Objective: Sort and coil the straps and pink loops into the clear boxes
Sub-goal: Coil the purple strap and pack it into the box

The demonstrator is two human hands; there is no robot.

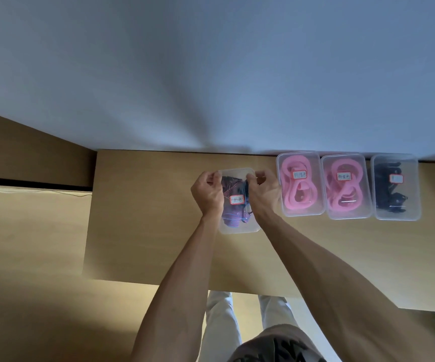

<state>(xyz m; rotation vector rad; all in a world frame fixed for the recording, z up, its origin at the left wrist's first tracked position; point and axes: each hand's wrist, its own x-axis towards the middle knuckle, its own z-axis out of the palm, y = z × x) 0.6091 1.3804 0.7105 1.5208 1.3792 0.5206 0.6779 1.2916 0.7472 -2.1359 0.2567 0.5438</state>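
Head view: we have both hands at the far end of the fourth clear box (pixel 239 228), which sits on the wooden desk (pixel 138 218) left of three filled boxes. Left hand (pixel 207 193) and right hand (pixel 262 190) curl their fingers at the far corners, apparently pinching the rim or lid; exact contact unclear. Striped straps (pixel 233 220) lie coiled inside. We judge the straps soft and springy, the thin plastic light and flexible: hold at the corners and press evenly. Pink loops (pixel 297 186) already boxed.

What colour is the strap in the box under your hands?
Striped, red and blue-purple strap, seen through the clear box in the head view.
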